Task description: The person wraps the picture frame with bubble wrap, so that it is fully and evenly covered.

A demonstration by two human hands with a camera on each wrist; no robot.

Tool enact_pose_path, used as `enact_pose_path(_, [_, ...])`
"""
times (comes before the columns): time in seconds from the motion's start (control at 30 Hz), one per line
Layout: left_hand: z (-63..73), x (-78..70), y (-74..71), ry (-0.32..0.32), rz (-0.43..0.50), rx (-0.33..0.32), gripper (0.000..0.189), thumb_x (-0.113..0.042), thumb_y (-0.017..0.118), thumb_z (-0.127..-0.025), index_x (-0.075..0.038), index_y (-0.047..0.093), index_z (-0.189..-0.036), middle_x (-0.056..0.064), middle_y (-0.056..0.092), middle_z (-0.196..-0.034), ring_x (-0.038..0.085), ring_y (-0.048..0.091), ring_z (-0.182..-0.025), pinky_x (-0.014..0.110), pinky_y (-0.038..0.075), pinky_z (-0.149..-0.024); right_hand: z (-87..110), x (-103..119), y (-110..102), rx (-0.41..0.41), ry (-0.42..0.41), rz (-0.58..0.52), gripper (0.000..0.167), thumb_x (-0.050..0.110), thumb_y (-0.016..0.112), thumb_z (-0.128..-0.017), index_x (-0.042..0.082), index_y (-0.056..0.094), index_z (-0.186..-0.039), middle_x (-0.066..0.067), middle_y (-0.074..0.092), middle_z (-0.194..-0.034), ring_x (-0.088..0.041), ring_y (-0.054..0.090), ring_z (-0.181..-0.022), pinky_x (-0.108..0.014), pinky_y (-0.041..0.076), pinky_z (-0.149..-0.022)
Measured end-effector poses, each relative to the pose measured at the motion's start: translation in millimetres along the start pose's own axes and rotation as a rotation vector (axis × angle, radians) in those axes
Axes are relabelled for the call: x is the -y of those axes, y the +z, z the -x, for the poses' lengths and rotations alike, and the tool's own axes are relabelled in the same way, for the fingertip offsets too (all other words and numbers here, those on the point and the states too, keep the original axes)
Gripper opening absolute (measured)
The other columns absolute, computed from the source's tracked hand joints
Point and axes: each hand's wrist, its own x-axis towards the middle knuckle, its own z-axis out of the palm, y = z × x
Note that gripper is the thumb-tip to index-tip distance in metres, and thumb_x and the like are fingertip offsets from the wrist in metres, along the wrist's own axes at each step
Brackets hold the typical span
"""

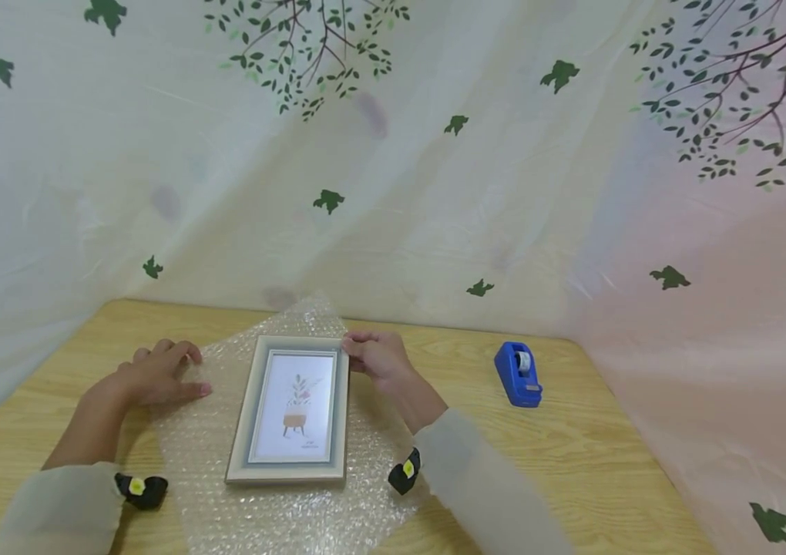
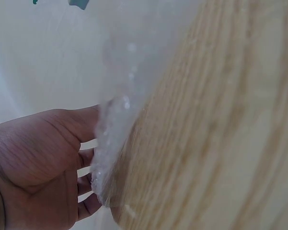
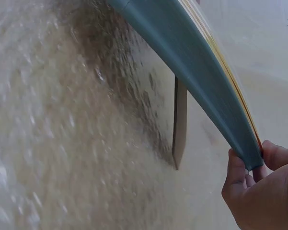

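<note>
A screened-off work area is being seen, though whether in a home or a workshop cannot be told: a wood-grain bench (image 1: 573, 455) is being enclosed by a pale hanging sheet (image 1: 434, 216), while bubble wrap (image 1: 202, 455) and a tape dispenser (image 1: 519, 391) are being supported.

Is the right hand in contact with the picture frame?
Touching. The right wrist view shows it: the right hand grips the picture frame at one end, between thumb and fingers.
</note>
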Motion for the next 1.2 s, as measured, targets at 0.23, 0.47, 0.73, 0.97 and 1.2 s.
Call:
enact_pose_path(0.23, [-0.6, 0.3, -1.0, 0.015, -0.003, -0.01, 0.066, -0.061, 0.072, -0.087, -0.009, 0.053, -0.124, 0.033, 0.044, -0.131, 0.058, 0.039, -0.112, 0.07, 0.037, -0.079, -4.8, -11, 11, -0.016, 0.029, -0.013, 0.022, -0.007, 0.068, -0.093, -0.012, 0.067, -0.114, -0.006, 0.071, -0.088, -0.013, 0.068, -0.07, -0.03, 0.06, -0.074])
enact_pose_path(0.47, [1.1, -1.7, -3.1, 0.01, 0.003, 0.003, 0.066, -0.06, 0.073, -0.087, -0.009, 0.053, -0.124, 0.034, 0.044, -0.131, 0.057, 0.039, -0.112, 0.069, 0.037, -0.079, -9.2, -20, 16, -0.036, 0.068, 0.019, 0.019, -0.005, 0.07, -0.092, -0.009, 0.071, -0.111, -0.008, 0.071, -0.087, -0.012, 0.064, -0.067, -0.026, 0.056, -0.067])
enact_pose_path(0.73, [0.1, -2.3, -3.1, 0.004, -0.007, 0.007, 0.066, -0.059, 0.073, -0.088, -0.007, 0.053, -0.124, 0.034, 0.045, -0.129, 0.059, 0.04, -0.112, 0.07, 0.037, -0.08, -11.8, -28, 16, -0.031, 0.089, 0.025, 0.017, -0.002, 0.071, -0.092, -0.007, 0.073, -0.108, -0.01, 0.073, -0.09, -0.013, 0.065, -0.069, -0.025, 0.056, -0.066])
enact_pose_path(0.97, [-1.9, -0.5, -1.9, 0.008, -0.006, -0.001, 0.067, -0.059, 0.074, -0.086, -0.007, 0.054, -0.124, 0.032, 0.048, -0.127, 0.057, 0.041, -0.109, 0.067, 0.038, -0.077, -13.5, -36, 16, -0.039, 0.11, -0.004, 0.017, -0.002, 0.073, -0.091, -0.005, 0.073, -0.107, -0.013, 0.076, -0.094, -0.014, 0.07, -0.072, -0.029, 0.059, -0.072])
enact_pose_path(1.2, [-2.8, 1.5, 0.2, 0.008, -0.005, -0.004, 0.069, -0.061, 0.074, -0.086, -0.008, 0.054, -0.124, 0.032, 0.048, -0.127, 0.056, 0.042, -0.109, 0.066, 0.038, -0.077, -15.3, -41, 16, -0.026, 0.106, 0.008, 0.019, -0.001, 0.073, -0.091, -0.005, 0.072, -0.11, -0.014, 0.076, -0.096, -0.015, 0.07, -0.072, -0.031, 0.06, -0.072])
